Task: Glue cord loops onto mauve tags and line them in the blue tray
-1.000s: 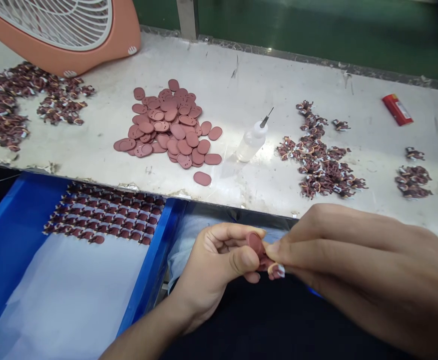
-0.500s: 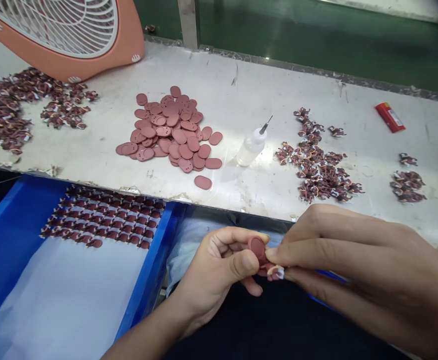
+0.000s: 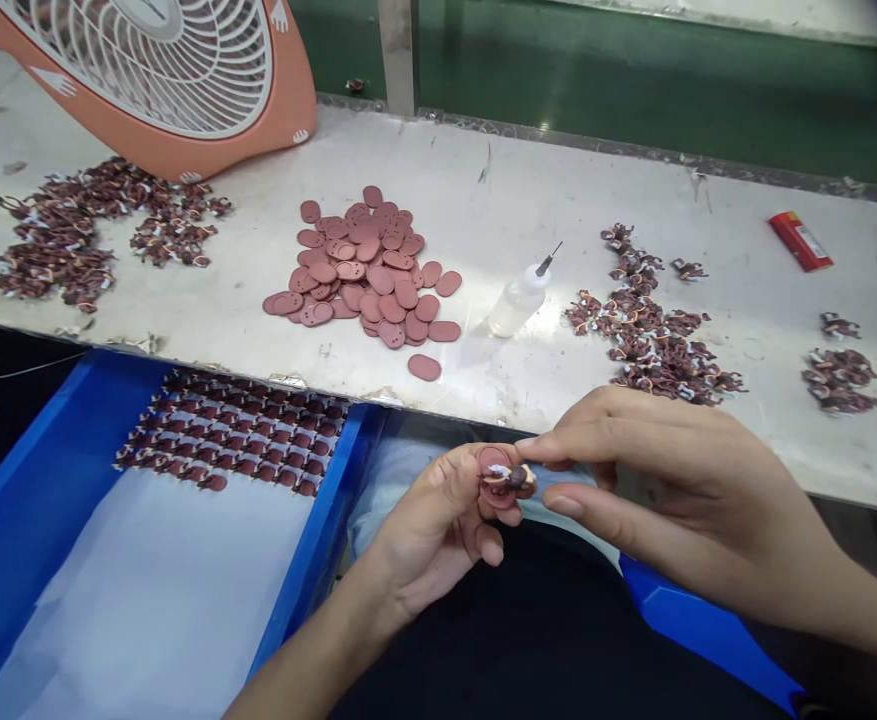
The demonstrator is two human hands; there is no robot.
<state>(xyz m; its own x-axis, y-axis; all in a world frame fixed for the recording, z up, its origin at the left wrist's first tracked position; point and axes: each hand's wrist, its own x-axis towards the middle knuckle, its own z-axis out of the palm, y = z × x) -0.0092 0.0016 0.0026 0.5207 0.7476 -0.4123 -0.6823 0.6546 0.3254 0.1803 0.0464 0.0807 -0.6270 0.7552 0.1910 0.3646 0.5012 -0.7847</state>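
My left hand pinches a reddish-brown oval base between thumb and fingers. A small figurine with a dark head and some white and yellow parts sits on that base. My right hand is just to the right, thumb and index finger apart with nothing between them. Its index fingertip is close to the base's upper edge; I cannot tell whether it touches. Beyond the hands, on the worktop, lies a pile of similar oval bases. A heap of loose figurines is on the worktop behind my right hand.
A clear bottle with a needle tip stands between the piles. A red lighter lies at the right. An orange fan is by more figurines. Below, a blue tray holds rows of figurines on bases.
The figurine, earlier held at its end by my right fingers below the base, now sits on the base. My right hand has let go and opened. The view has shifted slightly left.
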